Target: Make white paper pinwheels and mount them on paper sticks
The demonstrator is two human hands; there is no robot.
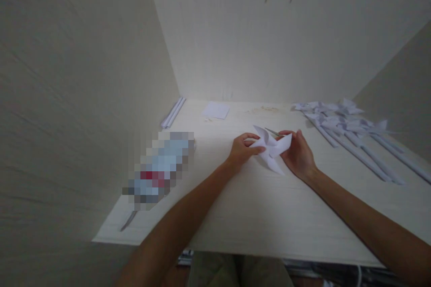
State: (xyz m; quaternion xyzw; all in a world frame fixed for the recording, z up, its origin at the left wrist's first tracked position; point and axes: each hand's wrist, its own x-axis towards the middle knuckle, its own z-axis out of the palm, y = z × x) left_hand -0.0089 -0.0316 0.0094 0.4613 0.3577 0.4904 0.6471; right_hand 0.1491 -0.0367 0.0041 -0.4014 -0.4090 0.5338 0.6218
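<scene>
A white paper pinwheel (272,150) is held just above the pale table (256,206) near its middle. My left hand (243,149) pinches the pinwheel's left blade, fingers closed on the paper. My right hand (298,154) grips its right side, and a thin pin or stick (272,132) pokes out behind the fingers.
Several finished paper pinwheels on rolled paper sticks (353,136) lie at the right of the table. A square white sheet (216,110) lies at the back, rolled paper sticks (173,112) along the left wall. A blurred-out object (160,168) sits at the left. Walls close in on three sides.
</scene>
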